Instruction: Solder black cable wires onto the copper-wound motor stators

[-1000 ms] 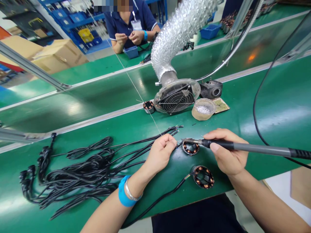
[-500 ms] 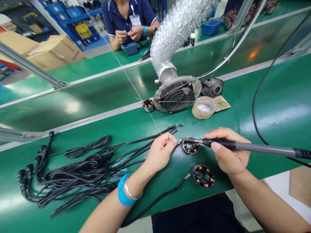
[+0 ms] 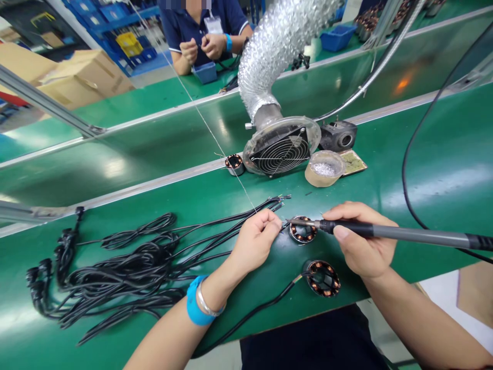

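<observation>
My right hand [image 3: 364, 239] is closed around the grip of a soldering iron [image 3: 412, 235], its tip pointing left over a copper-wound stator [image 3: 303, 230]. Just left of that tip, my left hand [image 3: 259, 237] is pinched on the end of a thin solder wire [image 3: 242, 186], which runs down from the upper left. A cable end lies close by those fingers; whether they hold it too is hidden. Nearer to me lies a second stator [image 3: 323, 279], with a black cable [image 3: 265, 312] joined to its left side. A blue band and a silver bangle circle my left wrist.
Several black cables with plugs [image 3: 123, 272] lie at left. Behind my hands stand a fume extractor [image 3: 283, 151] with a foil duct, a tub of silvery bits [image 3: 323, 172], a sponge tray [image 3: 353, 162] and another stator [image 3: 234, 164]. Across the bench a co-worker [image 3: 208, 38] handles something small.
Over the last second my hands stay almost in place, with the iron tip near my left fingertips. The view has shifted slightly. The co-worker's hands have moved a little.
</observation>
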`<state>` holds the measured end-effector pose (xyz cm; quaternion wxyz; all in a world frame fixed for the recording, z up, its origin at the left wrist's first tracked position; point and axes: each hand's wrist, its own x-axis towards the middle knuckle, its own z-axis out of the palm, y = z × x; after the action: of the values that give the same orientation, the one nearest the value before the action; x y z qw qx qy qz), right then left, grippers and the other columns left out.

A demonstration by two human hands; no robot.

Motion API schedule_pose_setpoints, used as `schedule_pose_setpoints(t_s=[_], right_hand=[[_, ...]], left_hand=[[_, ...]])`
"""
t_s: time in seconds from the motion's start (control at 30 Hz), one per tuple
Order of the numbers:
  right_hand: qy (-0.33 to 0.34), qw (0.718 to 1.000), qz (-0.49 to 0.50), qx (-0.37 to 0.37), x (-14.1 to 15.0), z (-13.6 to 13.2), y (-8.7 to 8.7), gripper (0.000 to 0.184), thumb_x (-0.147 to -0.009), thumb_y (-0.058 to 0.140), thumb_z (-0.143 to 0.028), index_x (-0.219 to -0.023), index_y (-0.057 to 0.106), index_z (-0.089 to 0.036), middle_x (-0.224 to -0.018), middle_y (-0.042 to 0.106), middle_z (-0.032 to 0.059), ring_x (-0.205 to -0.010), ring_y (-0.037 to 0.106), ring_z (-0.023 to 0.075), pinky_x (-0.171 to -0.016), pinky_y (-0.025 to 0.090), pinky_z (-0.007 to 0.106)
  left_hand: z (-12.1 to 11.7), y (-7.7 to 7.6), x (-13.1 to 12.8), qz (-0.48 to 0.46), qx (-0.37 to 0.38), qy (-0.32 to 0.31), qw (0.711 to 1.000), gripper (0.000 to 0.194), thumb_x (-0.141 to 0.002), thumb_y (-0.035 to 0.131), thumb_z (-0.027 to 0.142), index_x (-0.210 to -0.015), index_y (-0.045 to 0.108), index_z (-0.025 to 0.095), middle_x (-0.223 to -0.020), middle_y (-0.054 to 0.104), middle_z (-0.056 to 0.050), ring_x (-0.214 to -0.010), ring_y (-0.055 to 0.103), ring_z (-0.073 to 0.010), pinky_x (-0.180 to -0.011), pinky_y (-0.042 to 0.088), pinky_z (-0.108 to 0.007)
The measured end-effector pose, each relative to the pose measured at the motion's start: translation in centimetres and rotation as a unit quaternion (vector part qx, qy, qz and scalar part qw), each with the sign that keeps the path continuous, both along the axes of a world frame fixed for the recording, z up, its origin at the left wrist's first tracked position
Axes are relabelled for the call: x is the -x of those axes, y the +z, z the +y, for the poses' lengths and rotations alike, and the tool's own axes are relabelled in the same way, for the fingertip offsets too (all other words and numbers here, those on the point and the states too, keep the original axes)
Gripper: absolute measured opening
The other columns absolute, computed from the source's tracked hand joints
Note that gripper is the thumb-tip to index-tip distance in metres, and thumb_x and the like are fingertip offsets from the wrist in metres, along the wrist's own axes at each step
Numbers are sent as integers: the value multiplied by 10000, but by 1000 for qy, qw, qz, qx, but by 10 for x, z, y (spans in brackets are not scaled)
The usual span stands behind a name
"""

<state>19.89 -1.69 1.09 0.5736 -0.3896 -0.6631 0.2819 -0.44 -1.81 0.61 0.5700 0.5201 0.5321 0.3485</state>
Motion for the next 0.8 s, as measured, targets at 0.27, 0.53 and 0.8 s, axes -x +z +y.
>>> schedule_pose_setpoints(t_s=[0.27, 0.53, 0.8], right_hand=[[26, 997, -54, -51, 4, -3, 9, 168, -811, 577, -152, -951, 663, -187, -755, 623, 32, -610, 525, 130, -564, 421, 298], [53, 981, -110, -149, 10, -8, 11, 235, -746, 556, -109, -962, 641, -149, -643, 534, 29, -536, 456, 120, -512, 356, 285], [42, 988, -78, -126, 5, -8, 12, 249, -761, 553, -116, -986, 650, -163, -691, 579, 37, -561, 492, 131, -529, 380, 291]], left_hand=[[1, 2, -1, 3, -5, -4, 1000, 255, -855, 488, 367, -728, 467, 146, -593, 349, 38, -548, 284, -75, -512, 238, -208], [1, -1, -1, -2, 9, -4, 1000, 274, -851, 500, 395, -728, 466, 152, -578, 329, 46, -520, 264, -70, -496, 229, -204], [1, 0, 0, -4, 3, -6, 1000, 246, -853, 492, 362, -731, 465, 150, -591, 336, 46, -536, 266, -69, -499, 236, -206]])
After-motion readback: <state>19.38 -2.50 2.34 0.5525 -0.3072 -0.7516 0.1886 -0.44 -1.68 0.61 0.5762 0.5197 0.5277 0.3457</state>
